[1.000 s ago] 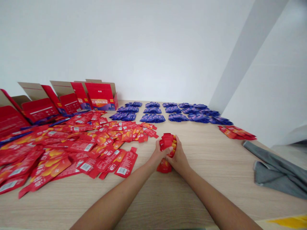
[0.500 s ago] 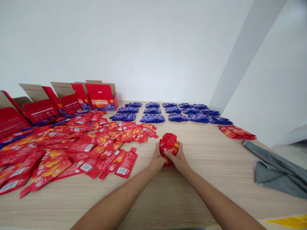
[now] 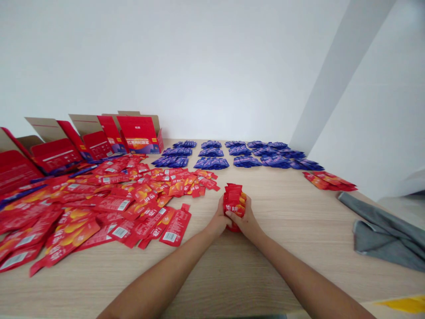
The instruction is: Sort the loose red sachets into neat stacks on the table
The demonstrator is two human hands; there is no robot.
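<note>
Several red sachets (image 3: 234, 201) with orange fruit prints are bunched upright in a stack at the middle of the table. My left hand (image 3: 220, 218) is closed around the stack's left side. From the right, my right hand (image 3: 247, 220) wraps it, the thumb lying across the front sachet. Their lower ends are partly covered by my fingers. Left of my hands spreads a loose pile of red sachets (image 3: 142, 195), many with barcodes facing up.
Open red cartons (image 3: 137, 133) stand at the back left. Bundles of purple sachets (image 3: 212, 163) lie in rows along the back. On the right are a few red sachets (image 3: 328, 180) and a grey cloth (image 3: 388, 239). Something yellow (image 3: 405, 304) shows at the bottom right corner.
The bunched sachets now sit straighter and closer together in my hands, with the front sachet's print facing me more fully. My hands have barely shifted.
</note>
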